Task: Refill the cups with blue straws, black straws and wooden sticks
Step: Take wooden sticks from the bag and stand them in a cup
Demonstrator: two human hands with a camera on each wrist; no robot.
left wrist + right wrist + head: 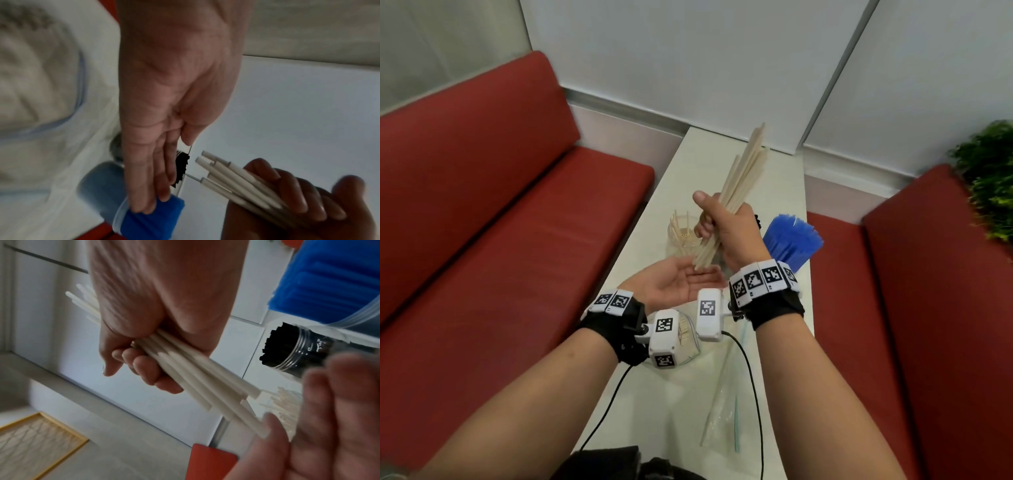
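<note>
Right hand grips one stick bundle; left hand flat, palm up, under its lower ends.
Stick count blurred. Beyond the right hand: three cups; stick cup half hidden, black straws mostly hidden, blue straws just right.

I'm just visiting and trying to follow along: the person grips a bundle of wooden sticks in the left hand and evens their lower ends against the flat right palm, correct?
Almost, but the hands are swapped. The head view shows the right hand gripping the wooden sticks, and their lower ends meet the flat palm of the left hand.
</note>
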